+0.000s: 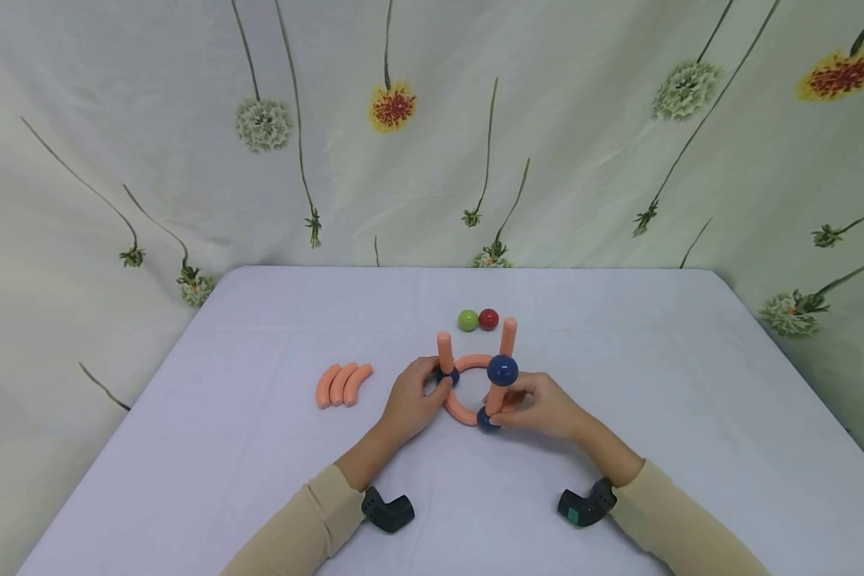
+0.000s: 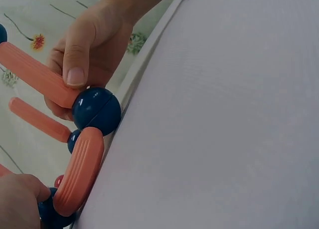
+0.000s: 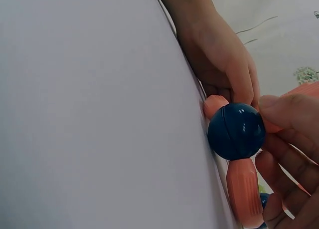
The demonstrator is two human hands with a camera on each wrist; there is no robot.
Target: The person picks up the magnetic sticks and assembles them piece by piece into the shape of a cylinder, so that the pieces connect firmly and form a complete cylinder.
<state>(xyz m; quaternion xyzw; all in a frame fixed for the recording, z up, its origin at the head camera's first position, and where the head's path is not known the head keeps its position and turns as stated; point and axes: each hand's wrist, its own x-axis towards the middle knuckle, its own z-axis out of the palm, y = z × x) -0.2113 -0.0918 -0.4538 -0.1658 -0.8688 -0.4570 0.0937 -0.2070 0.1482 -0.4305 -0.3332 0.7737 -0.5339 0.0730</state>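
Observation:
A ring of curved orange rods joined by blue balls lies on the table. My left hand grips the blue ball on the ring's left side, from which a straight orange rod stands up. At the ring's front, my right hand pinches an upright orange rod near its foot, just above the front blue ball. That rod carries another blue ball on its top. A third upright rod shows behind it, its foot on a small blue ball in the left wrist view.
Three loose curved orange rods lie side by side to the left of the ring. Beyond the ring, a green ball and a red ball sit together. A flower-patterned cloth hangs behind the white-covered table.

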